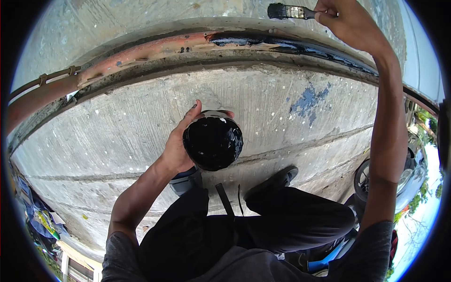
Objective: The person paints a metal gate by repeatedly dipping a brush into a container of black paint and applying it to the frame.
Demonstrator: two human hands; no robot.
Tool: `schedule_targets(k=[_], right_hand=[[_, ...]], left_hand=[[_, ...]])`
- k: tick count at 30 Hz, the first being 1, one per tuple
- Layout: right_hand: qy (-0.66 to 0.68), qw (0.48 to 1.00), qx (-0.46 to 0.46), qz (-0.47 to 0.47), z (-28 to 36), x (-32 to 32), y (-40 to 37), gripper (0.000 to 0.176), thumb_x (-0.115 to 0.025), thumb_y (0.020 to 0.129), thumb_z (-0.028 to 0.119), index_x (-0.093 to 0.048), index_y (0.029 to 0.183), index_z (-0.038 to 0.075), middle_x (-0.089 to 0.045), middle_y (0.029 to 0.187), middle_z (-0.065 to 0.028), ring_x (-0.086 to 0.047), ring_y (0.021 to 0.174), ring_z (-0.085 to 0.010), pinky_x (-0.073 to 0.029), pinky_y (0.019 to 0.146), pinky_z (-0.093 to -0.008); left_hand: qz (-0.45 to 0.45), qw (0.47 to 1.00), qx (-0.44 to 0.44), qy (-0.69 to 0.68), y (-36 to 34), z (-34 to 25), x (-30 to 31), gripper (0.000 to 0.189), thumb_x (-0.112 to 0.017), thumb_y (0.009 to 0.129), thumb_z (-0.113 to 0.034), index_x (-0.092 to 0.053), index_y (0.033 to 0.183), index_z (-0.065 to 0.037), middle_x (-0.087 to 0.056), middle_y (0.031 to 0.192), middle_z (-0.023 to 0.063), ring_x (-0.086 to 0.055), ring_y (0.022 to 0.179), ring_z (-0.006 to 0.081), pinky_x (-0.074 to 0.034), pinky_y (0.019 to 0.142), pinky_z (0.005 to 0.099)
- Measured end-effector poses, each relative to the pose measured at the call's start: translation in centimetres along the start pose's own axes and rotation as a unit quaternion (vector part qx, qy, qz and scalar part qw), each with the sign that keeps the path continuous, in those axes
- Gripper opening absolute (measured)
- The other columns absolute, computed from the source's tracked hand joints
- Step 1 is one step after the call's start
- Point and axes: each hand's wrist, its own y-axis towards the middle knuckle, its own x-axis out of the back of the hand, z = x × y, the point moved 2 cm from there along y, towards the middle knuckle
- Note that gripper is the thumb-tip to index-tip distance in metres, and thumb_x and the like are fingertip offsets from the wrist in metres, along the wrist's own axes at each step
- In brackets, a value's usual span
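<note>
My left hand [181, 143] grips a round open can of black paint [213, 142], held in front of my body above the concrete. My right hand [350, 21] is raised at the top right and holds a paintbrush [287, 11] with black bristles pointing left, just above a rusty orange metal rail [155, 49]. The right part of the rail [291, 44] is coated in wet black paint; the left part is bare and rust-coloured.
A grey concrete slab [141, 122] with a blue paint stain [307, 101] lies below the rail. My dark trousers and shoe [277, 181] rest on it. A vehicle wheel [364, 181] stands at the right, and clutter lies at the lower left [40, 221].
</note>
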Motion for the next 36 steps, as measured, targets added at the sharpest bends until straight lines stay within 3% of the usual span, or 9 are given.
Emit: schedule_targets(k=[2, 5, 9, 13, 19, 23, 28, 31, 36], right_hand=[[0.148, 0.988, 0.007, -0.031, -3.1, -2.8, -4.3, 0.022, -0.054, 0.094, 0.016, -0.06, 0.108, 0.0, -0.059, 0.069, -0.0027, -0.05, 0.055, -0.0068, -0.04, 0.049, -0.0221], [0.386, 0.91, -0.149, -0.016, -1.8, -7.6, -12.2, 0.02, -0.055, 0.092, 0.005, -0.056, 0.108, -0.007, -0.063, 0.075, -0.0096, -0.058, 0.06, -0.0117, -0.046, 0.05, -0.0268], [0.529, 0.789, -0.3, -0.087, 0.2, -17.1, -17.0, 0.024, -0.054, 0.092, 0.006, -0.057, 0.112, -0.007, -0.061, 0.075, -0.0083, -0.054, 0.048, -0.0083, -0.041, 0.04, -0.0228], [0.629, 0.656, -0.319, -0.267, 1.8, -21.6, -14.5, 0.03, -0.051, 0.092, 0.004, -0.049, 0.114, -0.016, -0.062, 0.079, -0.0142, -0.065, 0.055, -0.0192, -0.051, 0.044, -0.0269], [0.294, 0.837, -0.225, -0.404, 5.5, -22.9, -10.8, 0.023, -0.06, 0.081, 0.003, -0.062, 0.102, -0.007, -0.065, 0.064, -0.0176, -0.068, 0.06, -0.0285, -0.052, 0.057, -0.0383], [0.405, 0.743, -0.349, -0.403, 3.5, -22.9, -11.8, 0.023, -0.062, 0.077, 0.004, -0.064, 0.096, -0.007, -0.065, 0.066, -0.021, -0.067, 0.064, -0.0343, -0.052, 0.062, -0.04], [0.358, 0.814, -0.193, -0.415, 6.4, -22.0, -9.7, 0.026, -0.06, 0.076, 0.004, -0.063, 0.099, -0.007, -0.066, 0.076, -0.0231, -0.066, 0.071, -0.0398, -0.053, 0.067, -0.0423], [0.42, 0.79, -0.243, -0.374, 5.1, -21.7, -12.0, 0.025, -0.06, 0.077, 0.005, -0.064, 0.098, -0.006, -0.067, 0.076, -0.022, -0.068, 0.07, -0.0364, -0.053, 0.069, -0.0413], [0.711, 0.506, -0.348, -0.342, 0.4, -22.2, -11.8, 0.031, -0.053, 0.088, 0.004, -0.051, 0.112, -0.014, -0.064, 0.077, -0.0171, -0.064, 0.051, -0.0217, -0.046, 0.041, -0.0303]], left_hand=[[0.032, 0.998, 0.009, -0.059, -0.4, -0.1, -0.9, 0.067, -0.029, 0.097, -0.061, -0.053, 0.122, -0.003, -0.064, 0.108, 0.0213, -0.067, 0.092, 0.04, -0.061, 0.071, 0.0461], [0.083, 0.996, 0.003, -0.019, -0.9, -0.1, -1.3, 0.065, -0.026, 0.098, -0.059, -0.053, 0.124, -0.006, -0.066, 0.108, 0.0153, -0.068, 0.096, 0.0244, -0.055, 0.085, 0.0396], [0.076, 0.994, -0.017, -0.07, -1.6, 0.5, -1.6, 0.064, -0.032, 0.097, -0.059, -0.047, 0.127, -0.004, -0.059, 0.116, 0.0229, -0.063, 0.095, 0.0443, -0.062, 0.068, 0.0506], [0.089, 0.995, -0.037, -0.026, -3.2, 1.1, -2.7, 0.062, -0.034, 0.097, -0.058, -0.05, 0.126, -0.006, -0.061, 0.116, 0.02, -0.064, 0.097, 0.0399, -0.06, 0.069, 0.0464], [0.094, 0.993, -0.076, -0.014, -4.4, 2.5, -3.4, 0.06, -0.037, 0.097, -0.056, -0.042, 0.132, -0.006, -0.057, 0.122, 0.0219, -0.061, 0.098, 0.0451, -0.062, 0.064, 0.0495], [0.1, 0.991, -0.091, -0.011, -4.7, 3.1, -4.1, 0.06, -0.037, 0.098, -0.055, -0.042, 0.132, -0.006, -0.057, 0.122, 0.0225, -0.061, 0.098, 0.0453, -0.062, 0.063, 0.0497], [0.097, 0.992, -0.08, -0.001, -4.5, 4.1, -4.7, 0.059, -0.036, 0.098, -0.054, -0.041, 0.132, -0.006, -0.056, 0.122, 0.0228, -0.061, 0.098, 0.0453, -0.062, 0.064, 0.0495], [0.102, 0.992, -0.078, 0.004, -4.3, 4.1, -4.8, 0.06, -0.036, 0.098, -0.055, -0.041, 0.133, -0.006, -0.056, 0.123, 0.0234, -0.06, 0.099, 0.0459, -0.062, 0.064, 0.0503], [0.107, 0.992, -0.073, -0.009, -4.1, 4.5, -4.9, 0.061, -0.035, 0.098, -0.055, -0.04, 0.133, -0.005, -0.055, 0.123, 0.025, -0.059, 0.102, 0.0479, -0.062, 0.067, 0.053]])
